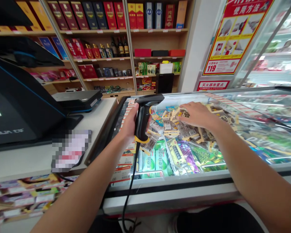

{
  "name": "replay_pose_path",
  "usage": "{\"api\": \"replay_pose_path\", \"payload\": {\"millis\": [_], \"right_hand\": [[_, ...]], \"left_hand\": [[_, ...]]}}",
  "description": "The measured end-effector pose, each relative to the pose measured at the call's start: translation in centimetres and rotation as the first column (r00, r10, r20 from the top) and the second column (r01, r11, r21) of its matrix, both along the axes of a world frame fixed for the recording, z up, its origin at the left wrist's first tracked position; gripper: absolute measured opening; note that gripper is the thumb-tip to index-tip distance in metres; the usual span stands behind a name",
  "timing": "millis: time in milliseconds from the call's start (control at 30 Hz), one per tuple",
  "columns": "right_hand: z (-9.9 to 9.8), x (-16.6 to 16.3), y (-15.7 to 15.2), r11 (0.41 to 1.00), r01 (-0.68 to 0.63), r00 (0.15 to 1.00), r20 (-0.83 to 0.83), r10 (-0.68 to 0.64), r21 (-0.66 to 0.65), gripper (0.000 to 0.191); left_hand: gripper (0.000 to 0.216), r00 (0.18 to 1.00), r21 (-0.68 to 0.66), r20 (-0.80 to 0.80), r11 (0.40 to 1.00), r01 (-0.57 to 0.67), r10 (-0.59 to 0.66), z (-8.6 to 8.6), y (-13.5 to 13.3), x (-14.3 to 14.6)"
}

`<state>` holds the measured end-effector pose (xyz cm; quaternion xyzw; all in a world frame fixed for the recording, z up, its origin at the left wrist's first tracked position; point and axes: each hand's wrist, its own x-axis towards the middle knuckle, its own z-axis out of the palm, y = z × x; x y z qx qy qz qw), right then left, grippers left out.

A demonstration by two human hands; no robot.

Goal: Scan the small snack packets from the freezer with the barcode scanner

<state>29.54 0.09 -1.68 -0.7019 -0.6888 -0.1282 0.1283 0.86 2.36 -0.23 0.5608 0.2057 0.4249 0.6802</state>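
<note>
My left hand [129,124] is wrapped around the handle of a black barcode scanner [142,121] with yellow trim. The scanner is upright, its head at the top pointing right, and a black cable runs down from its base. To the right, my right hand [197,113] has its fingers and thumb around a small brown-and-tan snack packet [185,114]. Beneath that hand lies a pile of similar packets [189,129], some with barcodes facing up. Green-and-white packs [156,158] and a purple pack [188,153] lie nearer me in the chest freezer [184,184].
A counter [97,121] on the left holds a checkout terminal [21,100], a scale [77,98] and a blurred-out phone-like object [71,152]. Shelves [157,42] of boxes and bottles stand behind. A red poster [229,38] hangs at the right.
</note>
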Motion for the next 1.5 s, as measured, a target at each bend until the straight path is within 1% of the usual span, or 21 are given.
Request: {"api": "replay_pose_path", "payload": {"millis": [67, 100, 133, 167, 200, 267, 300, 367, 467, 567, 667, 700, 733, 800, 867, 900, 967, 1133, 1267, 1400, 1500], "right_hand": [[-0.5, -2.5, -0.4, 0.983, -0.154, 0.986, -0.048, 0.159, 0.096, 0.062], [-0.9, -4.0, -0.6, 0.961, -0.255, 0.962, -0.072, 0.264, 0.110, 0.060], [-1.3, -5.4, -0.9, 0.916, -0.395, 0.913, -0.075, 0.400, 0.074, 0.060], [-1.9, -6.8, -1.2, 0.850, -0.527, 0.847, -0.076, 0.526, 0.013, 0.062], [-2.5, -8.1, -1.4, 0.780, -0.623, 0.782, -0.077, 0.619, -0.053, 0.066], [-3.6, -9.9, -1.7, 0.700, -0.702, 0.712, -0.103, 0.695, -0.132, 0.065], [-4.0, -10.5, -1.8, 0.685, -0.712, 0.702, -0.118, 0.703, -0.155, 0.061], [-4.3, -10.9, -1.8, 0.708, -0.685, 0.729, -0.127, 0.673, -0.172, 0.054], [-4.2, -10.8, -1.8, 0.798, -0.579, 0.815, -0.136, 0.563, -0.166, 0.054], [-3.7, -10.4, -1.8, 0.868, -0.478, 0.865, -0.244, 0.438, -0.136, 0.048], [-3.0, -9.9, -1.5, 0.946, -0.325, 0.868, -0.397, 0.299, 0.000, 0.039], [-2.7, -9.6, -1.4, 0.965, -0.257, 0.848, -0.466, 0.253, 0.056, 0.039], [-2.5, -9.3, -1.2, 0.976, -0.192, 0.808, -0.549, 0.214, 0.099, 0.041], [-2.0, -8.6, -0.8, 0.984, -0.103, 0.673, -0.718, 0.178, 0.147, 0.045], [-1.7, -7.9, -0.5, 0.980, -0.082, 0.504, -0.841, 0.197, 0.180, 0.044], [-1.7, -7.6, -0.3, 0.976, -0.082, 0.441, -0.871, 0.216, 0.200, 0.041], [-1.7, -7.3, -0.1, 0.969, -0.086, 0.380, -0.892, 0.246, 0.231, 0.036], [-1.8, -7.2, 0.2, 0.974, -0.071, 0.372, -0.900, 0.226, 0.215, 0.035], [-1.7, -7.3, 0.1, 0.976, -0.053, 0.398, -0.892, 0.215, 0.211, 0.037], [-1.5, -7.3, 0.0, 0.976, -0.042, 0.425, -0.880, 0.213, 0.216, 0.032], [-1.4, -7.2, 0.0, 0.976, -0.031, 0.437, -0.876, 0.206, 0.214, 0.030]], "left_hand": [[0.063, 1.000, -0.003, 0.000, 1.000, 0.003, -0.003, 0.1, -0.1, 0.0], [0.063, 1.000, -0.002, -0.005, 1.000, 0.002, -0.002, 0.1, -0.1, 0.0], [0.064, 1.000, -0.002, -0.011, 1.000, -0.001, 0.001, 0.2, -0.2, 0.1], [0.064, 1.000, -0.004, -0.020, 1.000, -0.003, 0.003, 0.3, -0.2, 0.1], [0.064, 1.000, -0.009, -0.030, 1.000, -0.006, 0.006, 0.3, -0.2, 0.1], [0.065, 0.998, -0.017, -0.053, 1.000, -0.017, 0.016, 0.4, -0.3, 0.1], [0.065, 0.998, -0.017, -0.061, 1.000, -0.023, 0.022, 0.4, -0.3, 0.1], [0.064, 0.998, -0.008, -0.062, 0.999, -0.034, 0.033, 0.5, -0.3, 0.1], [0.063, 0.998, 0.002, -0.051, 0.999, -0.047, 0.047, 0.6, -0.3, 0.0], [0.064, 0.997, -0.001, -0.045, 0.998, -0.068, 0.068, 0.8, -0.2, -0.1], [0.064, 0.996, -0.003, -0.002, 0.996, -0.087, 0.087, 0.8, -0.3, 0.0], [0.064, 0.996, -0.008, 0.017, 0.996, -0.092, 0.092, 0.8, -0.4, 0.1], [0.063, 0.995, -0.015, 0.034, 0.995, -0.098, 0.098, 0.7, -0.5, 0.2], [0.062, 0.993, -0.045, 0.049, 0.993, -0.106, 0.108, 0.5, -0.8, 0.6], [0.063, 0.993, -0.082, 0.034, 0.991, -0.108, 0.111, 0.3, -1.2, 0.9], [0.063, 0.994, -0.097, 0.024, 0.989, -0.108, 0.110, 0.2, -1.3, 1.1], [0.064, 0.994, -0.107, 0.016, 0.989, -0.102, 0.104, 0.0, -1.6, 1.4], [0.061, 0.996, -0.098, 0.017, 0.992, -0.085, 0.087, -0.2, -1.9, 1.6], [0.059, 0.995, -0.082, 0.022, 0.992, -0.091, 0.093, -0.2, -1.9, 1.6], [0.059, 0.996, -0.075, 0.023, 0.994, -0.082, 0.084, -0.1, -1.9, 1.7], [0.058, 0.995, -0.066, 0.006, 0.993, -0.102, 0.102, -0.1, -2.0, 1.8]]}}
